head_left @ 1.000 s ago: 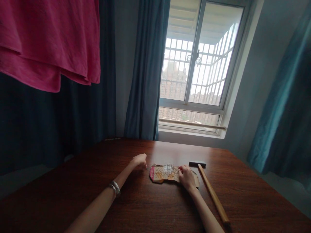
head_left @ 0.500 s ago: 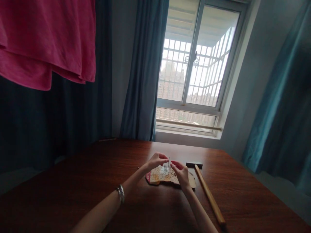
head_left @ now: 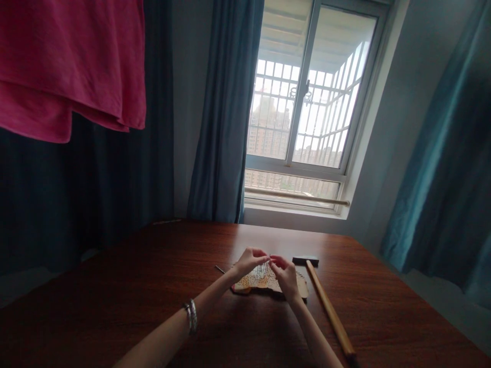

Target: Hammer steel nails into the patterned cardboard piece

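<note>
The left hand (head_left: pixel 248 261) had its thumb and forefinger pinched shut on a thin nail (head_left: pixel 269 259), which stood upright just above the small dotted board (head_left: pixel 251 281). The right hand (head_left: pixel 284 274) met it from the other side, its fingertips (head_left: pixel 273 263) drawn in against the same nail, though it was too small to tell whether they truly gripped it. The nail sat right between the two hands, among a few other nails standing in the board, which lay flat on the dark wooden table (head_left: pixel 153 286). A hammer (head_left: pixel 329 309) lay just right of the board, and a loose nail (head_left: pixel 219 269) rested on the table just beside the left hand. A bracelet (head_left: pixel 191 316) circled the left wrist.
</note>
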Motion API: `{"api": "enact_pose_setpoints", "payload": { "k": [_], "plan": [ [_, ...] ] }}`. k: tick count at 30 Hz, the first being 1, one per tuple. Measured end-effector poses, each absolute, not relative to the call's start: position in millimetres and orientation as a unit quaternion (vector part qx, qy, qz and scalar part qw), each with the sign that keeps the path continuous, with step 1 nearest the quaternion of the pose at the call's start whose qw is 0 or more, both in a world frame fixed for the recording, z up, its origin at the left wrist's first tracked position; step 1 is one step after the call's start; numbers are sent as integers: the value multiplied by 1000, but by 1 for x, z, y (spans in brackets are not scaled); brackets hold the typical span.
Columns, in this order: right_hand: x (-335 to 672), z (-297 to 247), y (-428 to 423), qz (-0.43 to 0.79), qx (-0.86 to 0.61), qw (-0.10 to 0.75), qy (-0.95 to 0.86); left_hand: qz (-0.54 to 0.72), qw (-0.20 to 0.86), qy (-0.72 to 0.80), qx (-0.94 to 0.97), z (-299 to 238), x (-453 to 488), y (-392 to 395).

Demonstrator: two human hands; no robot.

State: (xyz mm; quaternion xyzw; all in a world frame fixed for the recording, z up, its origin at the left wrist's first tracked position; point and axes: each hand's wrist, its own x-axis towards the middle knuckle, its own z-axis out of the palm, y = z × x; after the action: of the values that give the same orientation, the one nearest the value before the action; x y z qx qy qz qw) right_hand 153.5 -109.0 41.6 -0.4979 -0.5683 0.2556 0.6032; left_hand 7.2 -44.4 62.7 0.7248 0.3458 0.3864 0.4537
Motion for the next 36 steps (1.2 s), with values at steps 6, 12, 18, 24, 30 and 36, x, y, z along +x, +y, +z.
{"api": "enact_pose_setpoints", "payload": {
  "k": [6, 12, 18, 24, 30, 36],
  "plan": [
    [171, 33, -92, 263, -533, 613, -521, 494, 515, 373, 593, 46, 2, -25],
    [172, 22, -80, 182, -553, 562, -588, 514, 586, 371, 505, 20, 1, -18],
    [171, 8, -74, 170, -557, 527, -619, 525, 611, 361, 469, 15, 0, -16],
    [172, 8, -75, 165, -563, 518, -622, 520, 593, 387, 477, 18, 1, -20],
    [170, 5, -75, 177, -565, 512, -623, 517, 572, 379, 512, 18, 1, -21],
    [171, 5, -74, 165, -570, 498, -633, 465, 491, 378, 632, 27, 0, -24]
  ]
}}
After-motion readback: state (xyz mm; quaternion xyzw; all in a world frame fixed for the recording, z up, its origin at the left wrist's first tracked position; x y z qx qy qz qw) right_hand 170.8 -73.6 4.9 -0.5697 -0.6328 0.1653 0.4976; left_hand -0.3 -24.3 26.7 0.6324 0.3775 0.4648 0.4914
